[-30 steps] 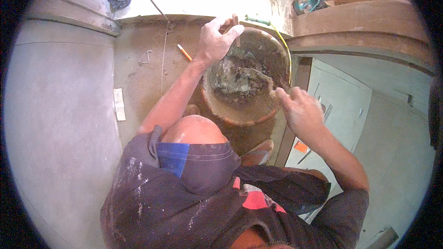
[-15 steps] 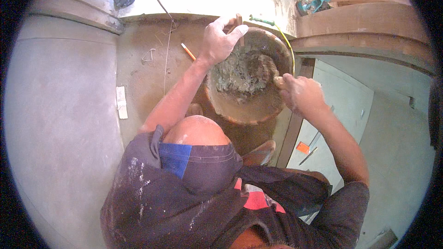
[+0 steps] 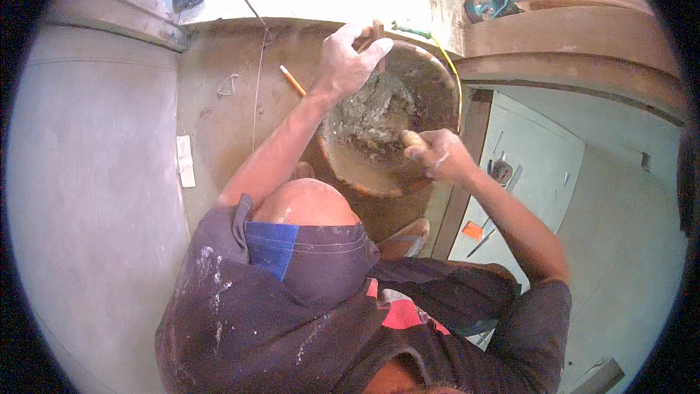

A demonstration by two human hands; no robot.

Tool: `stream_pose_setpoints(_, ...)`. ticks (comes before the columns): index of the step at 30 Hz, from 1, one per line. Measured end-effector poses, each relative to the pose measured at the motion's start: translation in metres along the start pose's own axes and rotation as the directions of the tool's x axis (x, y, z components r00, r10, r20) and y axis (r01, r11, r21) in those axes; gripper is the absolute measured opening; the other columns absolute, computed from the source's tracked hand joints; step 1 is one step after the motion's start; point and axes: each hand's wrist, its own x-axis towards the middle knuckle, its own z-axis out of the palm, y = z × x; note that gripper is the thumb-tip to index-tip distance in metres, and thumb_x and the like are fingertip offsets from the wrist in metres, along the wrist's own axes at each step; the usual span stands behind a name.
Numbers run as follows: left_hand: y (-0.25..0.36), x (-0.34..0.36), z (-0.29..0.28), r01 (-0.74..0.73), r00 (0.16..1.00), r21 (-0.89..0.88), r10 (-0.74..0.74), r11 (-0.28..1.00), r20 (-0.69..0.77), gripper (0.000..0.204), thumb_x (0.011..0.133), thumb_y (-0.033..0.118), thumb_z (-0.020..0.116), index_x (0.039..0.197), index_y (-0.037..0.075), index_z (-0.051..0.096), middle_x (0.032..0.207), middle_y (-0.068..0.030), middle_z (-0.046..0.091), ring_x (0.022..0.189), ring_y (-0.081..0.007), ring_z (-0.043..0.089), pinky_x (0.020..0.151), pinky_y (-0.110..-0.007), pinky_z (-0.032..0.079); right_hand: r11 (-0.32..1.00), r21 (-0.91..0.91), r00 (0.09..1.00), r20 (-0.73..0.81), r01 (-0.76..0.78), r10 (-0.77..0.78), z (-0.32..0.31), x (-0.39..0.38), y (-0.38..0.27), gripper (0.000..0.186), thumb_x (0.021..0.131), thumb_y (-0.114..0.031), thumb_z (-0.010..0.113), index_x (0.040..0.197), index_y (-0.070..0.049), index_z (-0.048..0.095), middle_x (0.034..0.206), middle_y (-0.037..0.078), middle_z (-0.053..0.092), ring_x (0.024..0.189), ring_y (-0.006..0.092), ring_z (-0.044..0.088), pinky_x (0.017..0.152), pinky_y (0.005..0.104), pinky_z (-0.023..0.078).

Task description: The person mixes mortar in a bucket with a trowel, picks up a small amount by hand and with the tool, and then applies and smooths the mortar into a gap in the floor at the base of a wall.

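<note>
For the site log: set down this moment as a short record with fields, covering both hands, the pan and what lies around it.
Left hand: left hand grips the far rim of the pan
Right hand: right hand shut on a wooden handle, its working end buried in the mix
Pan: round brown pan on the floor, tilted toward the person
Contents: wet grey mortar
Nearby: orange pencil on the floor to the left; yellow cord along the far rim
Posture: crouched, bare knee below the pan
</note>
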Motion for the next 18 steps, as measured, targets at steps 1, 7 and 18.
stream_pose_setpoints(1, -0.002, -0.001, -0.001, 0.009, 1.000, 0.001, -0.009, 1.000, -0.001, 0.042, 0.082, 0.034, 0.073, 0.106, 0.000, 0.069, 0.098, -0.0161, 0.071, 0.090, -0.0244, 0.068, 0.082, -0.035, 0.053, 0.996, 0.068, 0.998, 0.035, -0.059, 0.056, 0.007, 0.004, -0.003, 0.042, 0.085, -0.039, 0.066, 0.096, 0.002, 0.070, 0.083, 0.028, 0.066, 0.083, 0.0423, 0.066, 0.075, 0.0473, 0.051)
stream_pose_setpoints(7, 0.001, -0.002, -0.006, 0.018, 1.000, -0.042, -0.019, 0.999, -0.019, 0.044, 0.081, 0.032, 0.074, 0.107, -0.002, 0.069, 0.100, -0.0170, 0.071, 0.094, -0.0245, 0.068, 0.085, -0.035, 0.052, 0.944, -0.203, 0.937, -0.180, 0.262, -0.299, -0.005, -0.026, 0.024, 0.042, 0.084, -0.029, 0.069, 0.117, -0.004, 0.065, 0.085, 0.018, 0.069, 0.076, 0.0289, 0.069, 0.068, 0.0385, 0.053)
stream_pose_setpoints(18, -0.004, 0.000, -0.007, 0.001, 1.000, -0.040, -0.002, 0.999, -0.005, 0.045, 0.083, 0.032, 0.073, 0.110, -0.003, 0.068, 0.100, -0.0178, 0.072, 0.090, -0.0226, 0.069, 0.082, -0.034, 0.054, 0.767, -0.626, 0.873, -0.288, 0.139, -0.393, -0.024, -0.083, 0.009, 0.045, 0.076, -0.013, 0.071, 0.120, -0.017, 0.061, 0.086, 0.010, 0.055, 0.076, 0.0306, 0.061, 0.068, 0.0446, 0.051)
